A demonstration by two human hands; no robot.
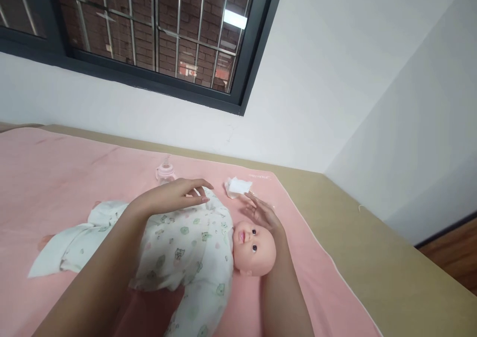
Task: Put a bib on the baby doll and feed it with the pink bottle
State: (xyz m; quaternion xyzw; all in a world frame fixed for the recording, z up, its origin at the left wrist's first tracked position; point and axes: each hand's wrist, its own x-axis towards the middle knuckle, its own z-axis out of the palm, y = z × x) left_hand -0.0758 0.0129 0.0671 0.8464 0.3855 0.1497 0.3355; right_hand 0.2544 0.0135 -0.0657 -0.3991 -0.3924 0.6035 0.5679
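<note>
A bald baby doll (257,250) lies on its back on a pink mat (122,170), its head toward the right. It wears a white top (194,242) printed with small green animals, and white trousers (74,247). My left hand (181,195) is over the doll's far shoulder and upper chest, fingers stretched out and apart, holding nothing. Whether its fingertips touch the cloth I cannot tell. Beside the far side of the doll's head is my right hand (263,212), fingers loosely spread, near a small white packet (238,186). My right forearm runs behind the crown of the head.
A baby bottle (165,170) with a pink collar stands behind the doll, partly hidden by my left hand. The mat lies on a wooden surface (357,242) that meets a white wall (294,103). Above is a dark-framed window (149,76) with metal bars.
</note>
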